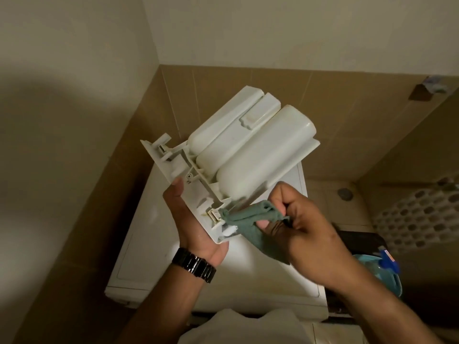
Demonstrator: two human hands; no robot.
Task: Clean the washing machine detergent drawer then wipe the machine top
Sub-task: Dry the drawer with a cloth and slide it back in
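Drawer: the white moulded-plastic detergent drawer is out of the machine and held in the air above the white washing machine top, underside up, its rounded compartment shells facing the camera and its flat front panel toward the person.
Left grip: the left hand cups the front-panel end from below, thumb up along the panel edge; it carries the whole drawer by this one end.
Right grip: the right hand pinches a folded grey-green microfibre cloth, its tip pushed into the corner beside a small clip on the panel.
Stage: I judge the drawer cleaning is under way; the top is not yet wiped.
Risk, drop: the long body overhangs the supporting hand, so a hard push with the cloth could lever it loose onto the machine.
Risk, snag: cloth fibres may catch on the clip or ribs, and a tug could snap thin plastic tabs.
Risk, missed dirt: white residue shows near the lower panel corner; the folded tip may smear it, not lift it.
Risk, nearby: a blue plastic spray bottle stands just right of the machine, close to the right forearm, and could be knocked.
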